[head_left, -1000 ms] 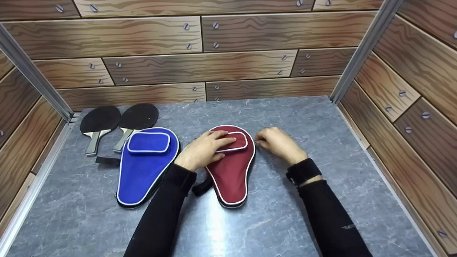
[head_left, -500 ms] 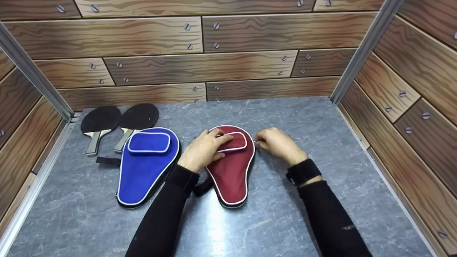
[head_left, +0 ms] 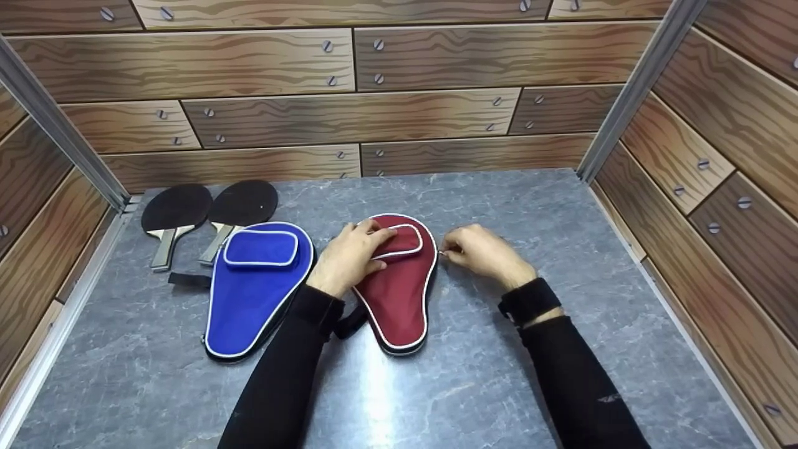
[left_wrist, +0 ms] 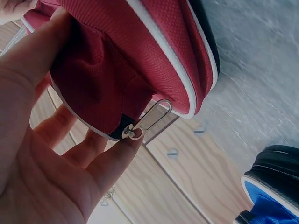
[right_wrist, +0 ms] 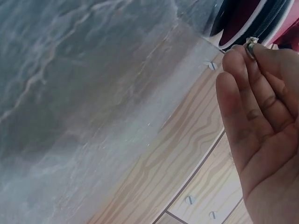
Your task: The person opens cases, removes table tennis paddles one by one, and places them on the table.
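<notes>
A red table tennis paddle case (head_left: 399, 305) with white piping lies on the grey table, its narrow end towards me. My left hand (head_left: 344, 257) grips the case by its raised front pocket (head_left: 405, 240). In the left wrist view the thumb is on the pocket's face, the fingers are at its edge, and a metal zipper pull (left_wrist: 156, 114) hangs beside one fingertip. At the case's right side, my right hand (head_left: 483, 252) pinches a small zipper pull (right_wrist: 251, 46) between thumb and forefinger. Black zipper tape (right_wrist: 273, 21) runs along that side.
Left of the red case lies a blue paddle case (head_left: 252, 305) with a black strap (head_left: 189, 280). Two black paddles (head_left: 176, 209) lie behind it, one handle partly covered by the blue case. Wood-patterned walls (head_left: 436, 112) enclose the table's back and sides.
The red case has shifted slightly left and away from me, with my left hand on its pocket. My right hand has moved a little left. The blue case and paddles stay put.
</notes>
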The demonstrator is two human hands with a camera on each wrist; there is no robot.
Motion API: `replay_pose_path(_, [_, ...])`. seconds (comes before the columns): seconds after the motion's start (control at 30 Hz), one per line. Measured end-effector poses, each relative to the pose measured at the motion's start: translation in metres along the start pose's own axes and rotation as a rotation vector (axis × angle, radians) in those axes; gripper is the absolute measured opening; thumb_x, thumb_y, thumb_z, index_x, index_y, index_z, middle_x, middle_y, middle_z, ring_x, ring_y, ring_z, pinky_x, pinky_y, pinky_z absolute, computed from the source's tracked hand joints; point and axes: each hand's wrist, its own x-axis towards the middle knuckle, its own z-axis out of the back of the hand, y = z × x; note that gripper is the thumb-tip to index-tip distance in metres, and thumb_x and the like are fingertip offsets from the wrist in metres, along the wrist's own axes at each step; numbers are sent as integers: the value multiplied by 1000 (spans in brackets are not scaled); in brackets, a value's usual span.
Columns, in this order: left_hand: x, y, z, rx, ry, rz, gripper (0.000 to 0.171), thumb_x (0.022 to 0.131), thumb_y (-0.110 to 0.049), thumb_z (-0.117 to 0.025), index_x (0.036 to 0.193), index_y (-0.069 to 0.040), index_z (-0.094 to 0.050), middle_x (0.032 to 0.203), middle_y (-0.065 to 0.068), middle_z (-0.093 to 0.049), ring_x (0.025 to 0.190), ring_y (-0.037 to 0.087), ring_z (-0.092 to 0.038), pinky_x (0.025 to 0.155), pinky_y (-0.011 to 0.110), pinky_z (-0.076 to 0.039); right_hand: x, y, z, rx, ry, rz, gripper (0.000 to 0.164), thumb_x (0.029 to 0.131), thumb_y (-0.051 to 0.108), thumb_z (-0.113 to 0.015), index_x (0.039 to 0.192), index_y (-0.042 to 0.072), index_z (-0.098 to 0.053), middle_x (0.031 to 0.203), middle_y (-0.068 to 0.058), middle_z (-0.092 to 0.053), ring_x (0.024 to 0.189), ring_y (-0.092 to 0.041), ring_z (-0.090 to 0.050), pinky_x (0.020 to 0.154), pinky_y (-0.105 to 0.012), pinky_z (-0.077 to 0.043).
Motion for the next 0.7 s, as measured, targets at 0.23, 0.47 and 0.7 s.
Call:
replay_pose_path(0.23, [1, 7, 0, 7, -12, 27, 65, 102, -23, -92, 163, -17, -69, 153, 20, -72, 134, 53, -70, 113, 68, -65, 1, 8, 0, 26, 48, 5, 11, 105, 5, -80, 110, 3, -89, 100, -9, -88, 91, -20, -78, 89, -49, -71])
replay_pose_path(0.47, [1, 12, 1, -13, -8, 40, 65, 102, -22, -92, 163, -17, -69, 153, 20, -71, 137, 52, -69, 117, 67, -63, 1, 15, 0, 67, 105, 12, 7, 103, 7, -83, 105, 4, -89, 96, -5, -86, 85, -13, -73, 84, -42, -68])
replay_pose_path(0.7, [-1, 13, 2, -28, -7, 41, 67, 102, -21, -91, 165, -17, -68, 154, 21, -70, 137, 54, -68, 117, 68, -63, 0, 26, 3, 83, 181, 15, 5, 101, 8, -83, 101, 8, -88, 93, -2, -85, 81, -7, -67, 80, -33, -63])
